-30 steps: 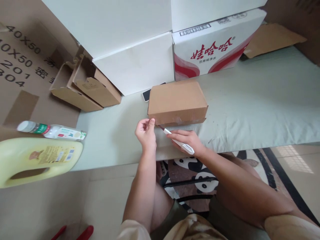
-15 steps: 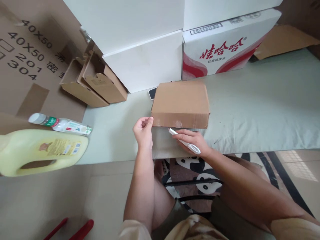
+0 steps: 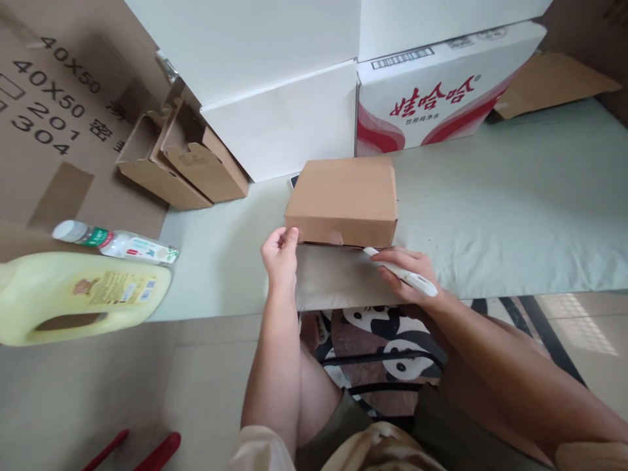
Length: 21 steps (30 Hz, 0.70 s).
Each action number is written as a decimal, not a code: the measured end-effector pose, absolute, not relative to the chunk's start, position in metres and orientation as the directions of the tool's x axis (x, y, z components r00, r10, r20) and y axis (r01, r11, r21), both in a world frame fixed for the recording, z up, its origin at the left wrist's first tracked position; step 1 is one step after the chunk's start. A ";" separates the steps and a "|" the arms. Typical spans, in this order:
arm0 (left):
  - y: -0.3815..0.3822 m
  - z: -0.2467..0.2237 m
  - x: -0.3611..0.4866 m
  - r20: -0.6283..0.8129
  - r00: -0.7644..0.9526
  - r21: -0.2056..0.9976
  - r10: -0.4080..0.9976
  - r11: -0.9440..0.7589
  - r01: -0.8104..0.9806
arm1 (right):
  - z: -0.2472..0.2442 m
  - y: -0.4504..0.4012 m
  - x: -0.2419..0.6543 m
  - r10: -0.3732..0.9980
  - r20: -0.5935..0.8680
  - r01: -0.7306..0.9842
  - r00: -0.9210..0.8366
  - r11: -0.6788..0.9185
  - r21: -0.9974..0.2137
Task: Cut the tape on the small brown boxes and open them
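Note:
A small brown cardboard box (image 3: 343,190) lies on the cloth-covered surface in front of me. My left hand (image 3: 280,252) pinches its near left corner, thumb on top of the fingers. My right hand (image 3: 409,275) is wrapped round a slim white utility knife (image 3: 415,281). The knife's tip points up and left at the lower front edge of the box, near its right end. Whether the blade is inside the seam is too small to tell. A thin dark gap shows along that lower edge.
Behind the box stand white panels (image 3: 284,124) and a white and red carton (image 3: 441,98); a phone (image 3: 294,181) peeks out. Open brown boxes (image 3: 206,163), a clear bottle (image 3: 132,245) and a yellow jug (image 3: 122,288) are at left. The green cloth (image 3: 490,216) ends above my knees.
My right hand has moved the utility knife to the right along the box's lower front edge. The box has shifted slightly left and covers more of the phone. The left hand keeps its hold.

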State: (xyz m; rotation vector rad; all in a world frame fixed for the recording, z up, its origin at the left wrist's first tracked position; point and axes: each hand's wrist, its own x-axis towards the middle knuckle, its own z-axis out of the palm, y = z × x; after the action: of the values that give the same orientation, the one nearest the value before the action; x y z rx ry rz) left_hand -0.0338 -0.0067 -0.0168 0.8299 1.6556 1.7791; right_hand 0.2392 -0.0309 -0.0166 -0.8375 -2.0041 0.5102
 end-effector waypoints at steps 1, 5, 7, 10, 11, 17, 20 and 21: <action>-0.006 -0.017 -0.036 0.074 -0.662 0.996 0.746 -0.094 0.005 | -0.014 -0.032 0.247 0.731 0.575 0.370 -0.369 0.682 -0.630; -0.003 -0.022 -0.042 0.102 -0.697 0.986 0.709 -0.163 -0.022 | -0.011 -0.032 0.269 0.780 0.585 0.321 -0.222 0.625 -0.712; -0.001 -0.024 -0.044 0.097 -0.722 0.982 0.685 -0.186 -0.044 | -0.015 -0.028 0.273 0.834 0.548 0.239 -0.060 0.545 -0.804; 0.002 -0.026 -0.045 0.081 -0.747 0.975 0.660 -0.209 -0.078 | -0.024 -0.014 0.273 0.829 0.528 0.230 0.187 0.485 -0.844; 0.003 -0.026 -0.046 0.079 -0.751 0.973 0.656 -0.213 -0.084 | -0.025 -0.010 0.273 0.807 0.542 0.283 0.233 0.477 -0.832; 0.007 -0.025 -0.046 0.069 -0.787 0.982 0.613 -0.183 -0.056 | -0.021 0.006 0.275 0.962 0.232 0.774 0.144 0.036 -0.632; 0.007 -0.025 -0.046 0.078 -0.795 0.982 0.602 -0.184 -0.043 | -0.020 0.012 0.276 0.998 0.041 0.910 0.056 -0.034 -0.412; 0.007 -0.024 -0.046 0.078 -0.794 0.983 0.603 -0.181 -0.040 | -0.020 0.014 0.276 0.999 0.000 0.932 0.045 -0.042 -0.359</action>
State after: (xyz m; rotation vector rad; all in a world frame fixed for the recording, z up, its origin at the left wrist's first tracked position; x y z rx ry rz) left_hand -0.0459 0.0074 -0.0244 0.6474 1.6631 2.0244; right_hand 0.2763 0.0138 -0.0197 -2.0622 -1.9723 0.3661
